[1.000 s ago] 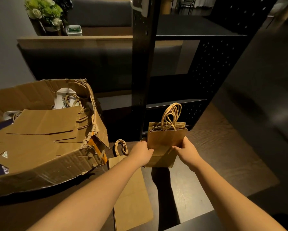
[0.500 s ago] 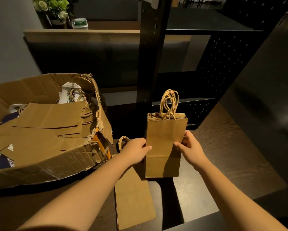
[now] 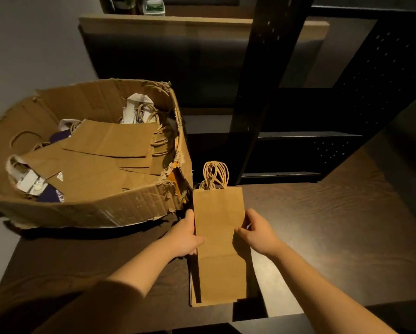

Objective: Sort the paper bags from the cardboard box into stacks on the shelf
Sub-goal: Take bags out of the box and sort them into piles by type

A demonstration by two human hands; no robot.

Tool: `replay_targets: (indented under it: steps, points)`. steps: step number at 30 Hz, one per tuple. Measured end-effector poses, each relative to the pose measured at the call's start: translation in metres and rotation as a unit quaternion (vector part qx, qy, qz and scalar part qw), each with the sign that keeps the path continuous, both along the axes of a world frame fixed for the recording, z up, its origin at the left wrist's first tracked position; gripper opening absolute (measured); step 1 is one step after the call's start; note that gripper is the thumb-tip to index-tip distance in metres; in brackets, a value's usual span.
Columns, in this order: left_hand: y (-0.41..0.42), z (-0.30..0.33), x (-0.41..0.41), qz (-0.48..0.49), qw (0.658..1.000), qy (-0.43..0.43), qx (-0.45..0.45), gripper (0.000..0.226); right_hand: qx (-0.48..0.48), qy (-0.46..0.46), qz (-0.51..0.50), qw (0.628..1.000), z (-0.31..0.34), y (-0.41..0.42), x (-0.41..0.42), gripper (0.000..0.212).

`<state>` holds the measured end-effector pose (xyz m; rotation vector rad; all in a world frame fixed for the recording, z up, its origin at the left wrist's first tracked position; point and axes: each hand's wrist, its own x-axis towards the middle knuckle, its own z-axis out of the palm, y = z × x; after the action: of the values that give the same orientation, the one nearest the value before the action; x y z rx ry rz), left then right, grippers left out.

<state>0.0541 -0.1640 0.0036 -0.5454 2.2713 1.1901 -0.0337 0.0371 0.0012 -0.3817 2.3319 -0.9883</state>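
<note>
Torn cardboard box [image 3: 120, 208] sits at your left on the dark wood bench [image 3: 334, 227], its ragged right corner just beside the bundle; black perforated shelf upright [image 3: 257, 97] rises directly beyond the handles; low shelf board [image 3: 298, 136] behind it, dark. Bare bench surface to your right; front bench edge just below the bundle's bottom. Your left hand [image 3: 185, 235] holds the left edge of the brown paper bags [image 3: 219, 242], thumb on top, fingers curled under; your right hand [image 3: 257, 232] pinches the right edge, thumb on the face. The bundle lies flat on the bench, over another flat bag whose edges show at lower left; twisted handles [image 3: 215, 174] point toward the shelf. Box holds loose flat brown bags [image 3: 110, 141], several overlapping; white bags [image 3: 26, 177] and something purple among them.
</note>
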Motion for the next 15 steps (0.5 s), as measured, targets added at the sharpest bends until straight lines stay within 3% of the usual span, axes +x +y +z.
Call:
replay_targets:
  steps: [5, 15]
  points:
    - [-0.005, -0.014, 0.007, 0.038, 0.998, -0.046, 0.000, 0.044, 0.087, -0.032, 0.005, 0.996, -0.020, -0.019, 0.005, 0.048]
    - [-0.004, -0.025, 0.000, 0.060, 0.996, -0.068, -0.017, 0.043, 0.142, -0.054, -0.007, 0.988, -0.028, -0.030, 0.001, 0.044]
